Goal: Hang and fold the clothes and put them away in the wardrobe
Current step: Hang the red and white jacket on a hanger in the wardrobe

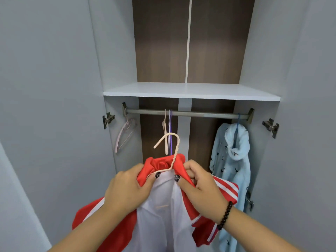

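Left hand (127,188): we grip the red collar of the jacket (163,224) on its left side, fingers (152,177) curled into the cloth.
Right hand (201,186): we pinch the collar's right side, fingers closed on the fabric beside the hanger's neck.
Jacket: red and white, on a cream hanger (168,140), held up before the open wardrobe, below the rail (200,114).
Hanger: its hook is free of the rail.
Rail: we see thin empty hangers (168,128) near the middle, a pink hanger (126,132) at left, a light blue hooded garment (231,160) at right.
Shelf (190,91): white, just above the rail.
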Motion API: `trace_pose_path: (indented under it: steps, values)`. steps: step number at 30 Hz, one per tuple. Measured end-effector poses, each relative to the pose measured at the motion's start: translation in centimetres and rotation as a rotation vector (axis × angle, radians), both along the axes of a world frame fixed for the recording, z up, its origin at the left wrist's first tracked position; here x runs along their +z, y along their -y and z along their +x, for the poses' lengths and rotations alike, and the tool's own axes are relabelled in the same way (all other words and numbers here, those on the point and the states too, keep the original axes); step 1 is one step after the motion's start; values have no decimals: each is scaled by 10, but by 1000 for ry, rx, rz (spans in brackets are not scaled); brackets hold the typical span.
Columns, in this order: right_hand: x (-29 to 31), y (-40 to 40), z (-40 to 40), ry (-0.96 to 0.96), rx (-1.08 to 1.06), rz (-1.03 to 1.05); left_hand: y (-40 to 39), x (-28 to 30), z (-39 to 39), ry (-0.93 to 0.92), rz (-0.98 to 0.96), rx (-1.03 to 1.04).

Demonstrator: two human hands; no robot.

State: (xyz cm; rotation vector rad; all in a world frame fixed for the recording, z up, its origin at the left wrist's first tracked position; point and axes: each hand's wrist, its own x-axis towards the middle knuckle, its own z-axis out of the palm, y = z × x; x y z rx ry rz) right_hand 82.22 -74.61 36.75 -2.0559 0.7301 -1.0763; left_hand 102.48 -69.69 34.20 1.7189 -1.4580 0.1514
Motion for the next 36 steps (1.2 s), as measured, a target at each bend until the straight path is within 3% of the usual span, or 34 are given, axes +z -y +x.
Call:
trace_pose_path:
  steps: [6,8,12,16,20,30,36]
  values:
    - [14,19,-19,138,-119,32,9,12,34,-152,-189,-60]
    - [14,24,-22,176,-141,-50,12,13,45,-173,-226,-56]
    - [10,31,-21,-59,-255,-334,21,15,60,-214,-227,-108]
    - [-1,32,-8,-200,-152,-369,28,11,63,-322,-167,-294]
    - [-16,28,-4,-113,-198,-287,36,0,64,-364,-68,-409]
    - [-31,37,-16,-59,-336,-168,91,-15,43,-242,-11,-533]
    - [-27,64,-33,-103,-431,-167,138,-28,0,-272,27,-615]
